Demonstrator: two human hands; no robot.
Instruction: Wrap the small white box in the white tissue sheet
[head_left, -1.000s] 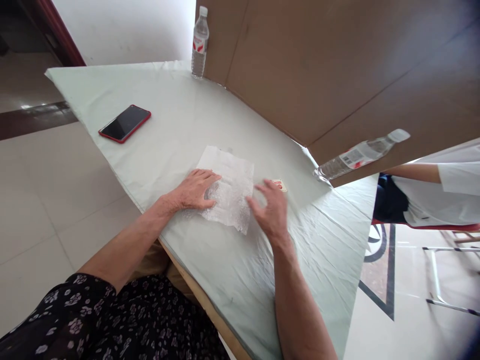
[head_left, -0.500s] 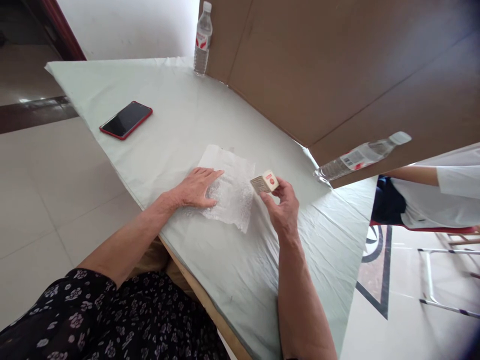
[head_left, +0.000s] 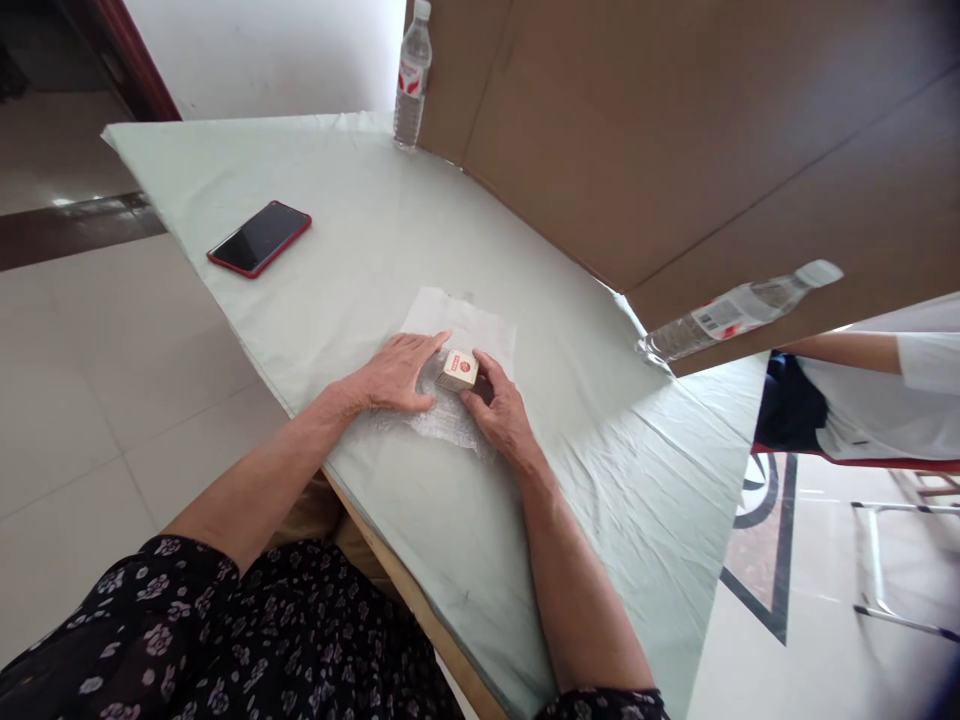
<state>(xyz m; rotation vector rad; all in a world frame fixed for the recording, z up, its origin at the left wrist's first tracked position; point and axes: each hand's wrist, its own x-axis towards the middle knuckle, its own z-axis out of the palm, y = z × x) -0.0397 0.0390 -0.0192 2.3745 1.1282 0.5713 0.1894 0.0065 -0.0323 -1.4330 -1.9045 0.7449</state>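
Observation:
A sheet of bubble wrap (head_left: 480, 318) lies flat on the pale green tablecloth (head_left: 352, 210). Over its middle is a small cream-coloured box (head_left: 458, 369) with red print, gripped at its right side between the thumb and fingers of my right hand (head_left: 501, 408). My left hand (head_left: 397, 375) rests on the left part of the wrap, its fingers and thumb spread apart, just left of the box. Whether the box's underside touches the wrap I cannot tell.
A phone in a red case (head_left: 260, 239) lies at the left. One water bottle (head_left: 412, 80) stands at the back, another bottle (head_left: 739, 312) at the right by a tall brown cardboard panel (head_left: 600, 130). Beyond the panel a person's white sleeve (head_left: 930, 350) shows.
My right hand has carried the small box leftward, from the right edge of the bubble wrap to over its middle. My left hand has stayed in place. The view has shifted slightly.

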